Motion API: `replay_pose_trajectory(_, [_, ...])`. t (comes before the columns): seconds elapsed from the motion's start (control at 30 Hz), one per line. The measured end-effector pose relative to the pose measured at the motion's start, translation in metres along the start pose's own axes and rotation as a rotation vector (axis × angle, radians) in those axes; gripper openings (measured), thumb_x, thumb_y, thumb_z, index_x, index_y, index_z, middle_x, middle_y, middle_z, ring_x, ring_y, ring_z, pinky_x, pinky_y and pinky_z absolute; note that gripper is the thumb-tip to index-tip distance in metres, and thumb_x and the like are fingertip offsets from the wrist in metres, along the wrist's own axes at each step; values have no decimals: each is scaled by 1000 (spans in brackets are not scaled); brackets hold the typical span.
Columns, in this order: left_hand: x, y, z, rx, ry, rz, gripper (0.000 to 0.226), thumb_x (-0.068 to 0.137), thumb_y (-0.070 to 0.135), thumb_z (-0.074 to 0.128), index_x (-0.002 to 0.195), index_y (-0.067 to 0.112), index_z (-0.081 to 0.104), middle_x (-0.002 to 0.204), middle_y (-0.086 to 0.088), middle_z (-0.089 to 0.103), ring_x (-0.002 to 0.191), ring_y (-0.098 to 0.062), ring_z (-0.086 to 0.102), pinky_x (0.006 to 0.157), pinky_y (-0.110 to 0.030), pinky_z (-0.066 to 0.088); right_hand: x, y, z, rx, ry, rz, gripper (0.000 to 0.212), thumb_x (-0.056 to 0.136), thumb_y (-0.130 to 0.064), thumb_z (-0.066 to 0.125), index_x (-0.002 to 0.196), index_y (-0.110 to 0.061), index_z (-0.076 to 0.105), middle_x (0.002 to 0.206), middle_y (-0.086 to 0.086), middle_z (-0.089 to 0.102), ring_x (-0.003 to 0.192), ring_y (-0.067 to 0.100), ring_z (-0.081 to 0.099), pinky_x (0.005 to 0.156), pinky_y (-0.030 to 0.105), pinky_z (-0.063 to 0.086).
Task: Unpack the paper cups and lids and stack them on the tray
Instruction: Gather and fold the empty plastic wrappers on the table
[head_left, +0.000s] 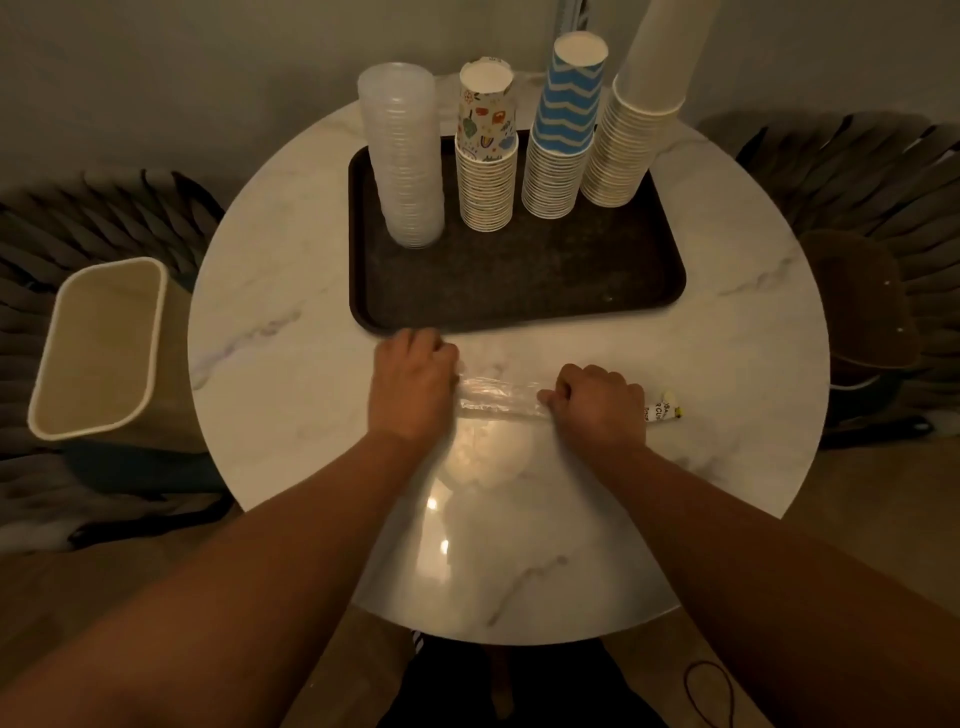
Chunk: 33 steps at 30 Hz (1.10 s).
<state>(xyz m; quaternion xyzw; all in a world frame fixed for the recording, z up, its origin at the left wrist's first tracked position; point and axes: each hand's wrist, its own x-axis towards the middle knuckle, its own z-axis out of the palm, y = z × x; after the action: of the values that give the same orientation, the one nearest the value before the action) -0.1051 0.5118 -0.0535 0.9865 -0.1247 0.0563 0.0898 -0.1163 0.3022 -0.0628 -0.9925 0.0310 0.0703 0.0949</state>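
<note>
On the dark tray (519, 291) stand a stack of clear lids (405, 156), a stack of colourful printed cups (487, 156), a stack of blue zigzag cups (563, 135) and a tall stack of plain white cups (634, 114). In front of the tray, a crumpled clear plastic wrapper (501, 399) lies stretched across the table. My left hand (413, 387) grips its left end with curled fingers. My right hand (600, 405) grips its right end, where a printed label (665, 413) sticks out.
The round white marble table (291, 291) holds everything. A cream bin (98, 343) stands on the floor at the left. Dark woven chairs (857, 176) flank the table on both sides. A black cord (709, 691) lies on the floor at the lower right.
</note>
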Motion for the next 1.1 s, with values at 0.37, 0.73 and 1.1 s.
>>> replay_pose_trajectory(0.37, [-22,28,25,87,-477,309,65,97,47,5,156,20,0,163,0,-6,150,-20,-9,120,-38,-10,-36,7,27,11,-146,-366,76,96,-60,6,152,-12,23,159,8,21,148,27,14,119,43,5])
replay_pose_trajectory(0.73, [-25,-4,-4,220,-443,193,47,94,24,33,127,4,60,128,-22,59,107,-41,60,88,-46,49,-32,19,2,-177,-231,-196,78,93,-61,15,154,-14,1,162,10,-8,149,26,-12,118,48,-11])
replay_pose_trajectory(1.1, [-39,61,-58,221,-455,471,45,102,41,26,113,15,61,109,-8,62,95,-29,62,67,-33,36,-74,-3,20,263,87,-425,15,84,-20,56,87,-14,70,86,4,68,78,26,61,69,35,48])
